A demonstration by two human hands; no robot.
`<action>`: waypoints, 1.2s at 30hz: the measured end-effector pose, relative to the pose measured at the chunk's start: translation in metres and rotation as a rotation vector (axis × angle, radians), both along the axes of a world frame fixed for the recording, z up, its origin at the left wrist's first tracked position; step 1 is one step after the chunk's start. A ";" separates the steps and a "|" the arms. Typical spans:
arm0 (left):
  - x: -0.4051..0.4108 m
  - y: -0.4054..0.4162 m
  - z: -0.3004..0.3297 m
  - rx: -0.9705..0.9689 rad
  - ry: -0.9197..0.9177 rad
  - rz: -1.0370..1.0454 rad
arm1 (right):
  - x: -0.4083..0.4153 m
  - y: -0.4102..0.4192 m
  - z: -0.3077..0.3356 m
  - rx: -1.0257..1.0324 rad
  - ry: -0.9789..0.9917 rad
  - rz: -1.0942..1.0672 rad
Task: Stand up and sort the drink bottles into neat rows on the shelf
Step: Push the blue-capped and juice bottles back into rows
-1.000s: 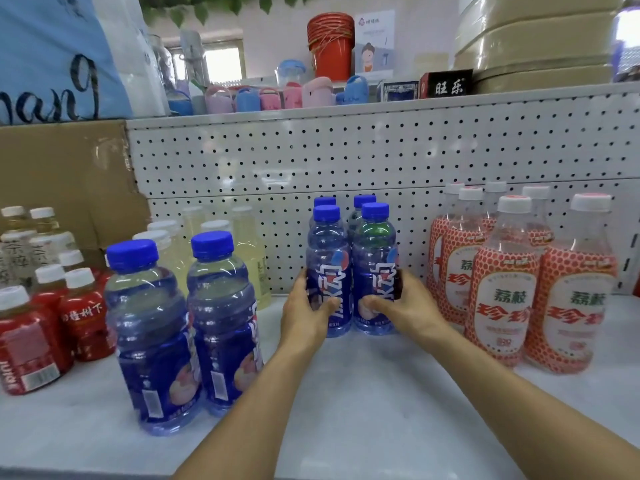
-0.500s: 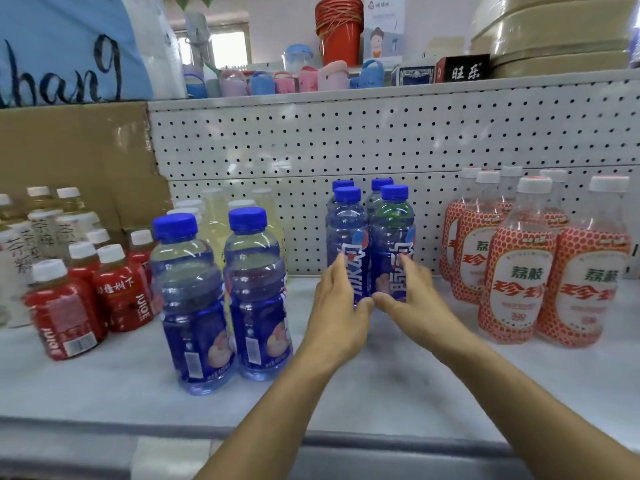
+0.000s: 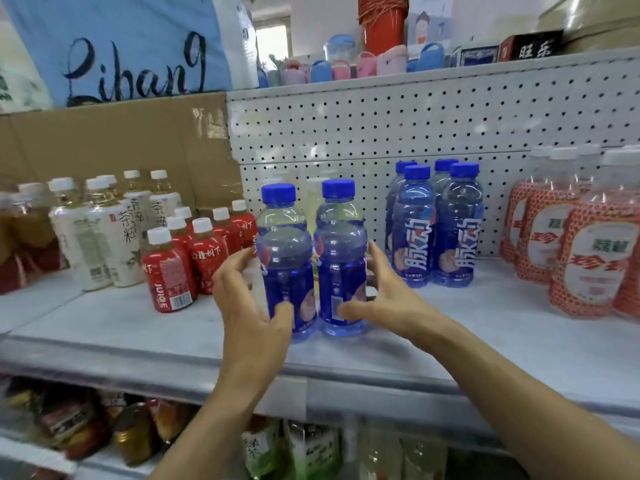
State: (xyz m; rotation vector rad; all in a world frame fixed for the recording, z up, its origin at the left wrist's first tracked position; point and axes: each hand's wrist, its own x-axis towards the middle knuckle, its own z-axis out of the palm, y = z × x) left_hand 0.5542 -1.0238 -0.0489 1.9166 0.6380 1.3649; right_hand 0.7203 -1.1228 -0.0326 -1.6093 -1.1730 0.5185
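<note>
With my left hand [image 3: 252, 306] and right hand [image 3: 381, 299] spread wide around the two front blue-capped bottles [image 3: 315, 261] mid-shelf [image 3: 104, 323], I should grip low and slide both back together, upright.

The pale grey shelf [image 3: 485, 341] holds many bottles, all standing up. Two blue bottles [image 3: 313, 261] stand side by side near the front. Four more blue bottles [image 3: 434, 226] stand at the back. Red bottles [image 3: 194, 258] and white tea bottles [image 3: 104, 233] stand on the left. Red dotted bottles [image 3: 571, 251] stand on the right.
</note>
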 end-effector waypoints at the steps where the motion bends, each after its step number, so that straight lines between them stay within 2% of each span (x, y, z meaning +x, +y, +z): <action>1: -0.004 0.008 0.002 -0.163 0.072 -0.085 | -0.003 0.003 0.001 -0.002 -0.010 0.014; 3: -0.010 0.021 0.005 -0.337 0.197 -0.312 | -0.006 0.005 0.003 0.002 -0.032 -0.004; 4: -0.012 0.027 0.006 -0.339 0.253 -0.375 | -0.006 0.004 0.004 -0.004 -0.036 -0.015; 8: -0.016 0.045 0.009 -0.250 0.414 -0.370 | -0.005 -0.005 0.001 -0.039 0.012 0.020; 14: 0.004 0.031 0.006 -0.331 0.374 -0.358 | -0.003 -0.014 -0.012 0.002 -0.093 -0.167; 19: 0.038 0.020 -0.001 -0.208 0.394 -0.165 | 0.017 -0.033 -0.017 -0.010 -0.185 -0.389; 23: 0.055 0.008 -0.001 -0.267 0.384 -0.264 | 0.038 -0.053 -0.015 -0.105 -0.236 -0.524; 28: 0.062 -0.001 0.002 -0.273 0.517 -0.545 | 0.065 -0.079 -0.015 -0.149 -0.240 -0.650; 30: 0.068 -0.005 0.000 -0.262 0.504 -0.562 | 0.076 -0.088 -0.016 -0.124 -0.205 -0.633; 33: 0.086 -0.015 0.000 -0.267 0.453 -0.564 | 0.087 -0.100 -0.013 -0.119 -0.133 -0.479; 36: 0.111 -0.022 -0.002 -0.278 0.419 -0.554 | 0.092 -0.108 -0.014 -0.148 -0.154 -0.359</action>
